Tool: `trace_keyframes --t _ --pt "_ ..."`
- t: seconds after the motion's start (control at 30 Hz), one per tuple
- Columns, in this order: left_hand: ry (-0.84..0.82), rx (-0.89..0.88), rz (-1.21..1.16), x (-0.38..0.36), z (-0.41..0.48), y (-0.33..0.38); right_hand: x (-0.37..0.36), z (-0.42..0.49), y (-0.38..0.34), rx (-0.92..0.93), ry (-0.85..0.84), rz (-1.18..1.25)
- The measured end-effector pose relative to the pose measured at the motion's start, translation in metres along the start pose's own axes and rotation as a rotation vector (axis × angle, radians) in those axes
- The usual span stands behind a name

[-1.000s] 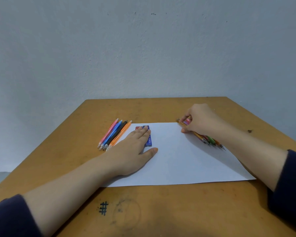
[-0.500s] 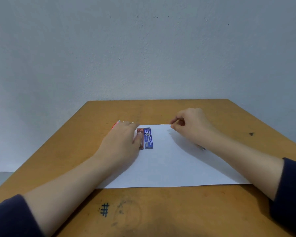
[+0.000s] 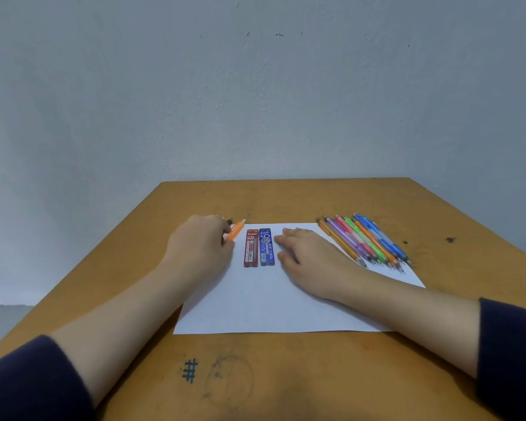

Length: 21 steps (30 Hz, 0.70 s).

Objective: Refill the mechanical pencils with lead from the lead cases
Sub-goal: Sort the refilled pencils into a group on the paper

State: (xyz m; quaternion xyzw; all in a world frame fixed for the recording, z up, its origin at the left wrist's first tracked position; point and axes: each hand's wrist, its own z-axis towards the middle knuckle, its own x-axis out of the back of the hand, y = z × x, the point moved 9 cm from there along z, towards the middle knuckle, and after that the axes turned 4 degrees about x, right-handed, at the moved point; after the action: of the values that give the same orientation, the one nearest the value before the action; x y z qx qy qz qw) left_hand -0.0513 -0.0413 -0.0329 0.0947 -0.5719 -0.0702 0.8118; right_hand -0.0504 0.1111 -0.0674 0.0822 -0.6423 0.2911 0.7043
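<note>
Two lead cases lie side by side on a white sheet of paper (image 3: 264,302): a red lead case (image 3: 251,248) and a blue lead case (image 3: 267,247). My left hand (image 3: 199,244) lies over the left bunch of pencils and pinches an orange mechanical pencil (image 3: 236,230), whose far end sticks out past the fingers. The other pencils of that bunch are hidden. My right hand (image 3: 304,253) rests flat on the paper, its fingertips just right of the blue case. Several coloured mechanical pencils (image 3: 365,240) lie in a row at the paper's right edge.
The wooden table (image 3: 316,375) ends at a grey wall behind. A hash mark (image 3: 190,370) and a faint circle are drawn on the near part of the table. Both my forearms stretch across the table's front half.
My right hand left the right pencil row, uncovering it, and came to rest beside the blue case. My left hand slid off the cases onto the left pencils.
</note>
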Motion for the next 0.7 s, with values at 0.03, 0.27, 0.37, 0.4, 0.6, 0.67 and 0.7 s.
trace_keyframes --t 0.03,0.27,0.37,0.4,0.6,0.67,0.7 --pt "0.007 0.0 -0.022 -0.001 0.0 0.001 0.0 0.0 0.0 0.001 -0.003 -0.001" --pt "0.13 0.046 -0.301 0.009 0.0 -0.002 0.002 -0.002 -0.003 0.005 -0.009 -0.015" --pt "0.168 0.059 -0.39 0.012 -0.001 -0.005 0.004 -0.003 -0.005 0.005 -0.017 -0.018" --pt "0.175 0.06 -0.414 0.013 -0.001 -0.005 0.004 -0.003 -0.006 0.004 -0.026 -0.02" --pt "0.185 -0.03 -0.508 0.017 -0.005 0.006 0.014 -0.001 0.005 -0.066 0.018 0.104" --pt "0.163 -0.083 -0.496 0.016 -0.005 0.011 0.023 -0.001 0.011 -0.087 0.109 0.183" --pt "0.157 -0.11 -0.479 0.015 -0.005 0.014 0.028 0.0 0.013 -0.088 0.157 0.215"
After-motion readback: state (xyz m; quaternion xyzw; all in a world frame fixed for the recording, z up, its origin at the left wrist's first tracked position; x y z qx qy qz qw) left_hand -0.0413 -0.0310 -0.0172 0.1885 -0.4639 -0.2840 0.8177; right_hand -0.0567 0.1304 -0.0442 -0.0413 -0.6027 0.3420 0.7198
